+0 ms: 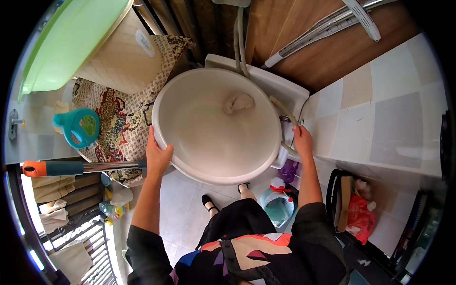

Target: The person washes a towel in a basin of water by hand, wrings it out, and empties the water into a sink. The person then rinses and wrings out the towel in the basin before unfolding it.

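The wide white basin (204,142) sits over a white sink (285,83), with a crumpled, pale cloth (240,103) inside. Because it overhangs, the left hand (157,156), fingers and thumb grasping its rim, presumably steadies it. Beside it, the right hand's (302,140) fingers grip a hose (280,105), perhaps to keep it controlled. Farther left, a patterned cover (130,102) lies beneath a teal bottle (78,127), likely as protection.
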`<control>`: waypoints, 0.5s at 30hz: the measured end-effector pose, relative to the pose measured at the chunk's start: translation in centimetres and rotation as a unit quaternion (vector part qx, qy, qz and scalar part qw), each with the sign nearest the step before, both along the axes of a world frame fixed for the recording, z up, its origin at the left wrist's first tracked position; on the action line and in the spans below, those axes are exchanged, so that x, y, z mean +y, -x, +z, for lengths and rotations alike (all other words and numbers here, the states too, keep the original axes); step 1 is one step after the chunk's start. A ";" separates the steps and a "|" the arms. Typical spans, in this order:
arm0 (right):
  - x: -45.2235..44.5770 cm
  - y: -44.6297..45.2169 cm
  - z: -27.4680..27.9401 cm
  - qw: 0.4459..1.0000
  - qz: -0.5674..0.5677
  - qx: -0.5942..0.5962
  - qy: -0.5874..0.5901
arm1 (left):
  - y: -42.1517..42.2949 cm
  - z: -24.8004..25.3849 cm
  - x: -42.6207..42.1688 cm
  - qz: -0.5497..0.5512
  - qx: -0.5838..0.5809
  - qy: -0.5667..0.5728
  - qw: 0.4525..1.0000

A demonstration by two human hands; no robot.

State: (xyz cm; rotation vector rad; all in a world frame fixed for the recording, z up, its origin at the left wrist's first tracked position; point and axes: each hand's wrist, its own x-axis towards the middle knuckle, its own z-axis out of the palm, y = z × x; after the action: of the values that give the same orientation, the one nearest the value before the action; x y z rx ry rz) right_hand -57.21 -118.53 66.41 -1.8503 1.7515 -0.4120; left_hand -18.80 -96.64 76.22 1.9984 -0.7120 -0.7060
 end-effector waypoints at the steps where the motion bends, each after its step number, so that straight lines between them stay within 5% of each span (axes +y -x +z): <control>1: -0.8 -0.3 -0.6 0.999 0.007 -0.046 -0.014 | 0.0 -0.2 0.1 0.003 0.000 0.000 1.000; 6: -2.4 -2.7 0.6 0.992 0.028 -0.111 -0.061 | 0.5 0.0 0.7 0.004 0.032 0.037 0.999; 8: -2.8 -3.3 1.1 0.979 0.072 -0.075 -0.177 | 0.6 -0.2 0.7 0.007 0.033 0.044 0.998; 11: -3.4 -3.5 -1.1 0.985 0.139 -0.073 -0.073 | 0.8 -0.3 1.1 0.012 0.038 0.040 0.998; 15: -4.9 -3.3 -3.6 0.986 0.141 0.035 -0.077 | 1.1 -0.2 1.1 0.016 0.037 0.046 0.998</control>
State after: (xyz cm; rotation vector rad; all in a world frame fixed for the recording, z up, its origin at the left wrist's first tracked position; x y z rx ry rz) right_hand -53.93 -123.44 62.78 -1.9809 1.4889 -0.0998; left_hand -19.91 -95.51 76.00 1.8862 -0.6567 -0.7125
